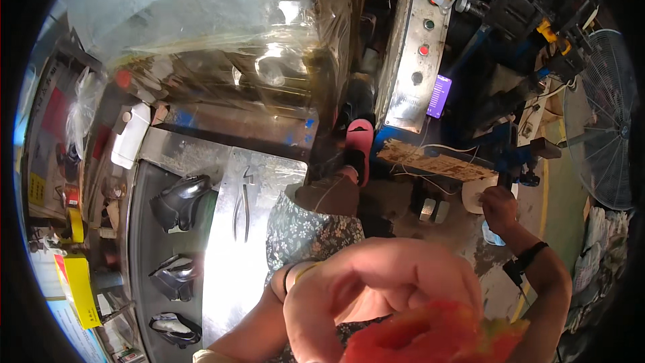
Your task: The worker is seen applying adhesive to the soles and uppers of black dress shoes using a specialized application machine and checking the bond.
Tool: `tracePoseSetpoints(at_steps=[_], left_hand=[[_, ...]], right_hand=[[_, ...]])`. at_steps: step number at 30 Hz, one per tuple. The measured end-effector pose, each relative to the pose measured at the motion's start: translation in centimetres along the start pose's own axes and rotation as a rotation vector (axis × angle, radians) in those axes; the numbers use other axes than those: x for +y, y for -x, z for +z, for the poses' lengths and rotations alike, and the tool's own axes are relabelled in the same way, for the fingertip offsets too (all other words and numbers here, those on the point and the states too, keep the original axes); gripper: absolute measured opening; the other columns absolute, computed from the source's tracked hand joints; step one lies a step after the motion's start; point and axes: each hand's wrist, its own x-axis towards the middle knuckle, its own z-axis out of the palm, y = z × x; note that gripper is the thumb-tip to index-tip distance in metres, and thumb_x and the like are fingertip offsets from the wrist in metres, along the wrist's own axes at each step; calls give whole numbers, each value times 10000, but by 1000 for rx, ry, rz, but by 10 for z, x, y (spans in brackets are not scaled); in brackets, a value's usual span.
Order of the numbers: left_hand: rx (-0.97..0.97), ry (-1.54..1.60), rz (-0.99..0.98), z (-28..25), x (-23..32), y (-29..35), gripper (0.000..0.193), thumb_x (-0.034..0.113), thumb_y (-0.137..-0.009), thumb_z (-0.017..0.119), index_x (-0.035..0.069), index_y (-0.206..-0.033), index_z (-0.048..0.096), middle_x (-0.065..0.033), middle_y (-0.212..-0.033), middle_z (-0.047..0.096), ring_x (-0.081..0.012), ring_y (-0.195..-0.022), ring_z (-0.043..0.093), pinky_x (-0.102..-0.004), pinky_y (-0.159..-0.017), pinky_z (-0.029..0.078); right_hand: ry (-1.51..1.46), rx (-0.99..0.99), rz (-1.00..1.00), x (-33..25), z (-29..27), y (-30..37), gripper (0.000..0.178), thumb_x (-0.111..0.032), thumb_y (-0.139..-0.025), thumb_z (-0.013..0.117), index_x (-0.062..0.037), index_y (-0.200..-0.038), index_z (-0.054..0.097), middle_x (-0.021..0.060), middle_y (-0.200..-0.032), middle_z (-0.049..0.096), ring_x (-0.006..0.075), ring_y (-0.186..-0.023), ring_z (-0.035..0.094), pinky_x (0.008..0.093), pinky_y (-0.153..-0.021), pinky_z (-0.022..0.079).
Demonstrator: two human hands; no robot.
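Close to the camera, my left hand [396, 282] curls around a bitten watermelon slice [430, 336], with red flesh and a bit of pale green at the side. The slice is blurred and partly cut off by the lower edge. Farther right, my right hand [500, 210] is closed below the blue machine part. A white rounded thing [472, 195] shows against its fingers; whether the hand grips it is unclear. A black band circles the right wrist. Below that hand appears a small light-blue object [494, 234].
On the left, several black shoes [178, 203] stand on a dark conveyor belt beside a metal table [225, 255] bearing pliers [242, 212]. Plastic sheeting covers a large machine [269, 60] ahead. A control panel [416, 60] and a fan [605, 121] stand right.
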Motion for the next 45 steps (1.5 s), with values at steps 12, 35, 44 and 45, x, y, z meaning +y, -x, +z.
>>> tracePoseSetpoints(at_steps=[12, 35, 44, 45], left_hand=[[0, -344, 320, 31, -9, -13, 502, 432, -852, 708, -2, -1096, 652, -253, -1069, 552, -342, -898, 602, -315, -691, 561], [274, -300, -173, 34, 51, 9, 653, 307, -754, 776, -77, -1187, 473, -408, -1110, 532, -477, -998, 615, -561, -874, 506], [231, -678, -181, 33, 53, 9, 651, 275, -789, 778, -24, -1236, 411, -395, -1142, 511, -468, -1046, 587, -556, -873, 499], [256, -752, -227, 36, 52, 10, 585, 305, -815, 756, 2, -1200, 436, -427, -1079, 529, -506, -972, 624, -594, -811, 542]], right_hand=[[13, 29, 10, -5, -3, -1, 93, -59, -807, 644, -57, -887, 691, 103, -949, 695, 296, -879, 657, 389, -771, 534], [-41, 38, 50, -2, 8, 0, 141, 10, -667, 635, -73, -781, 635, 84, -857, 645, 307, -831, 618, 404, -704, 513], [-31, 24, 59, -1, 10, 1, 145, -1, -653, 639, -81, -774, 634, 77, -850, 647, 305, -829, 617, 401, -713, 509], [-28, 31, 54, 0, 10, 1, 145, -2, -651, 639, -81, -772, 633, 75, -847, 646, 305, -823, 616, 404, -714, 508]])
